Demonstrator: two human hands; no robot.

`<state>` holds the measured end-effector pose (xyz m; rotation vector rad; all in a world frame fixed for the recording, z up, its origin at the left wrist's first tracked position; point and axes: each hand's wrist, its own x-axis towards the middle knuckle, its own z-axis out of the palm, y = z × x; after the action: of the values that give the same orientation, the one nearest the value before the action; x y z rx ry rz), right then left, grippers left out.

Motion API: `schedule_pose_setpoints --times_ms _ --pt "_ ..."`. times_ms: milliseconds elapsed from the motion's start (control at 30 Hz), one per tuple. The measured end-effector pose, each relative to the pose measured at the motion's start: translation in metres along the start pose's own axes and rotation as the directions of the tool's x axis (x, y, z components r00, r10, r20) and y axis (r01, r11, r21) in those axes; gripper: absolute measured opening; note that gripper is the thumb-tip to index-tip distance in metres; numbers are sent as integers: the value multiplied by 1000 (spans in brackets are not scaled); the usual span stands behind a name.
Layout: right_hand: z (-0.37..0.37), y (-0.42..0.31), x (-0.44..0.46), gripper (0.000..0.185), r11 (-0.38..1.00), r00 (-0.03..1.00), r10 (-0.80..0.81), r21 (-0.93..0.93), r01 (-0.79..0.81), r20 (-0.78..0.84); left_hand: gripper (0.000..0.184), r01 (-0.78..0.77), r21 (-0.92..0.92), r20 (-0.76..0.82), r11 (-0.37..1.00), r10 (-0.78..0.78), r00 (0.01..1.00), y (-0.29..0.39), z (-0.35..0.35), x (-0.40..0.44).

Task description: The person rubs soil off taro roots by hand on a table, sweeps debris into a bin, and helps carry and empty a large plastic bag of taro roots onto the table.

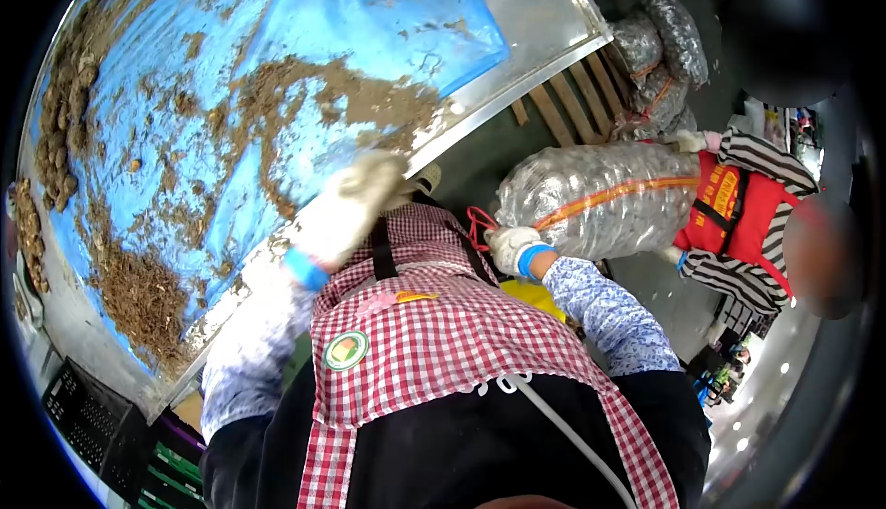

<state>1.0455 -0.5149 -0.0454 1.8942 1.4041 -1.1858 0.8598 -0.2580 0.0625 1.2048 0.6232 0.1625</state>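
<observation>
My right hand [517, 251], in a white glove with a blue cuff, is closed at the near end of a big transparent plastic sack [600, 191]. A red string [478, 223] loops out beside that hand. The sack has an orange and yellow stripe along it; its contents look grey and cannot be made out. My left hand [365, 191], also gloved, is smeared by motion over the metal edge of the table, near my apron. Its fingers are too blurred to read. A person in a red apron [729, 209] is at the sack's far end with both hands by it.
A metal table [544, 29] carries a blue plastic sheet [388, 29] strewn with soil. Brown roots or tubers [65, 121] line its far left side. Fibrous debris [143, 301] lies nearer. More filled sacks [669, 38] sit beside a wooden pallet [572, 103]. Black crates [92, 417] stand lower left.
</observation>
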Motion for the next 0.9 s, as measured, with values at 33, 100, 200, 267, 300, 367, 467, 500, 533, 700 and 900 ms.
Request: schedule_pose_setpoints --times_ms 33,100,200,267,300,367,467,500,533,700,900 --pt "-4 -19 -2 29 999 999 36 -17 -36 11 44 -18 84 177 996 2 984 -9 5 20" --pt "-5 -55 -15 29 1000 998 -3 -4 3 -60 46 128 -48 243 991 -113 964 -45 35 40" --pt "-19 -120 -43 27 1000 997 -20 19 21 -70 63 432 218 -49 875 -432 900 -142 68 57" --pt "-11 -147 -45 25 994 983 -109 -31 105 -150 53 520 386 -181 762 -490 853 -248 68 51" --pt "-19 -172 -51 22 996 985 -94 -8 94 -147 51 595 324 -189 735 -566 802 -306 58 48" --pt "-4 -210 -46 26 994 988 -92 55 99 -125 46 663 -182 31 726 -670 742 -400 33 34" --pt "6 -261 -44 40 980 997 -22 201 6 78 36 653 -544 403 527 -518 755 -365 -1 -12" --pt "12 -269 -46 49 959 994 -19 283 -12 104 30 719 -595 640 359 -330 694 -361 -14 -17" --pt "1 -281 -60 52 952 992 -91 300 62 83 32 689 -548 630 474 -309 713 -344 -22 -34" --pt "61 -339 -80 60 942 997 38 335 -12 -70 32 794 -523 688 310 -397 608 -292 -43 -99" --pt "99 -428 -187 25 989 979 -94 -131 71 -181 31 466 -396 600 791 -162 784 -258 -57 -242"
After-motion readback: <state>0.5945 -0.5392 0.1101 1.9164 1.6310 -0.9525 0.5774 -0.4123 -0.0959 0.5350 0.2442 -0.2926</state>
